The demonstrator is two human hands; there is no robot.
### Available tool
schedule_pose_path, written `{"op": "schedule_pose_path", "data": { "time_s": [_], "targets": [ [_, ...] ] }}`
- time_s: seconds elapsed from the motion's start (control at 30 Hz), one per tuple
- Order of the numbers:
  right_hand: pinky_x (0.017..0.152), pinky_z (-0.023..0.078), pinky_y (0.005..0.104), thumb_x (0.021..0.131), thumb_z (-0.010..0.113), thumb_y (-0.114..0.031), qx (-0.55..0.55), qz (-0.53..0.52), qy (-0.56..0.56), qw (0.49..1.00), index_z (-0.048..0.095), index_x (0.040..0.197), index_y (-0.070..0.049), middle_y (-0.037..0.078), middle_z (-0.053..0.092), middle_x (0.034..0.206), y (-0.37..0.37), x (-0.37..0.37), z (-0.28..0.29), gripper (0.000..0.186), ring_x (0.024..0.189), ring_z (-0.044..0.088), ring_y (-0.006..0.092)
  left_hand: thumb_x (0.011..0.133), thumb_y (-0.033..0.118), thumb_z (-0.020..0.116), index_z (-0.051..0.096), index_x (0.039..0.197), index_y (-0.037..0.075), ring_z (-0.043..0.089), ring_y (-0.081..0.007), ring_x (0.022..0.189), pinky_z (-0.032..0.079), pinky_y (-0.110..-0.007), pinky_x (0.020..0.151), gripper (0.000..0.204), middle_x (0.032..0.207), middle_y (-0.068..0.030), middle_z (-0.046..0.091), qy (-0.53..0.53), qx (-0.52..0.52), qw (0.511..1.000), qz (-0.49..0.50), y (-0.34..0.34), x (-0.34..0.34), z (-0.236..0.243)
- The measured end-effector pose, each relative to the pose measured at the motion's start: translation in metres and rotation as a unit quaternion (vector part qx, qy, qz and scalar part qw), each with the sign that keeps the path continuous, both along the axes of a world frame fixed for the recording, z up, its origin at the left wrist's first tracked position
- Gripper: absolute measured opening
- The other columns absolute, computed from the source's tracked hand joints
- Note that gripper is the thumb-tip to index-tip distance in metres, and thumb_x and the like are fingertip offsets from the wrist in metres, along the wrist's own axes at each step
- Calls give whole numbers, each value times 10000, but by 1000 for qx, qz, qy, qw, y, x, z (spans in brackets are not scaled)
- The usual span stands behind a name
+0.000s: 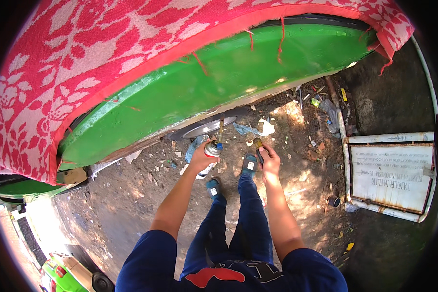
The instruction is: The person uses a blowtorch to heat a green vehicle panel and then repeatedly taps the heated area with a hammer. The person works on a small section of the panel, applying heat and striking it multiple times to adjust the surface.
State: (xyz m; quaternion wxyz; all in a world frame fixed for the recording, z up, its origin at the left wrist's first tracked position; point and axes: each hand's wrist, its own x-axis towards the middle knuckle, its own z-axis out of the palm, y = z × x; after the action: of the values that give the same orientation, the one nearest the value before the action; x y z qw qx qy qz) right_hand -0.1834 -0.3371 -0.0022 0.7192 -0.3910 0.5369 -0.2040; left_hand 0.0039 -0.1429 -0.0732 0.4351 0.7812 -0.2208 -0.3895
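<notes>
My left hand (198, 158) is wrapped round an aerosol can (212, 148) with a blue nozzle and a silver top. My right hand (270, 163) grips a screwdriver (257, 142) by its amber and dark handle; a thin shaft seems to point away from me. Both hands are held out apart, above the dirt ground and short of a green vehicle body (190, 95). Under that body's lower edge shows a wheel (204, 128) with a pale rim. A yellowish, narrow strip stands just beyond the can's nozzle; I cannot tell what it belongs to.
A red and pink floral blanket (102, 58) drapes over the vehicle, loose threads hanging. Litter and plastic bags (330, 114) lie on the ground. A rusty white metal frame with a sign panel (392, 177) stands at right. Another green vehicle (58, 275) is at lower left.
</notes>
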Motion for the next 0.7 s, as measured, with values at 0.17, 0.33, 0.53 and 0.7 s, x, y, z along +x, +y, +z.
{"op": "schedule_pose_path", "data": {
  "time_s": [0.17,0.33,0.53,0.7],
  "targets": [
    [392,334,198,902,691,-141,12,-34,-17,999,594,1266,-2,43,675,801,17,-14,-4,402,491,517,52,587,299,895,495,1339,7,641,-242,1066,476,-327,944,900,1157,-143,661,2,24,1000,7,-5,-4,22],
    [387,333,194,908,686,-145,37,-12,-11,999,599,1247,-8,42,674,766,23,-28,1,377,486,511,49,596,256,891,516,1298,-1,652,-216,1025,490,-317,916,836,1101,-119,682,10,23,999,20,-4,-6,25],
    [387,329,193,912,679,-146,32,-16,-15,999,608,1237,-22,39,666,746,27,-39,2,355,469,477,44,612,179,873,539,1260,-4,652,-167,967,504,-298,881,751,1065,-85,690,5,-10,999,38,-1,-6,23],
    [387,324,195,912,677,-148,32,-11,-7,999,617,1228,-33,31,660,748,29,-43,2,342,487,484,42,615,146,857,536,1261,-10,651,-152,971,510,-301,872,739,1071,-83,690,27,-11,998,50,-3,-1,33]
  ]
}}
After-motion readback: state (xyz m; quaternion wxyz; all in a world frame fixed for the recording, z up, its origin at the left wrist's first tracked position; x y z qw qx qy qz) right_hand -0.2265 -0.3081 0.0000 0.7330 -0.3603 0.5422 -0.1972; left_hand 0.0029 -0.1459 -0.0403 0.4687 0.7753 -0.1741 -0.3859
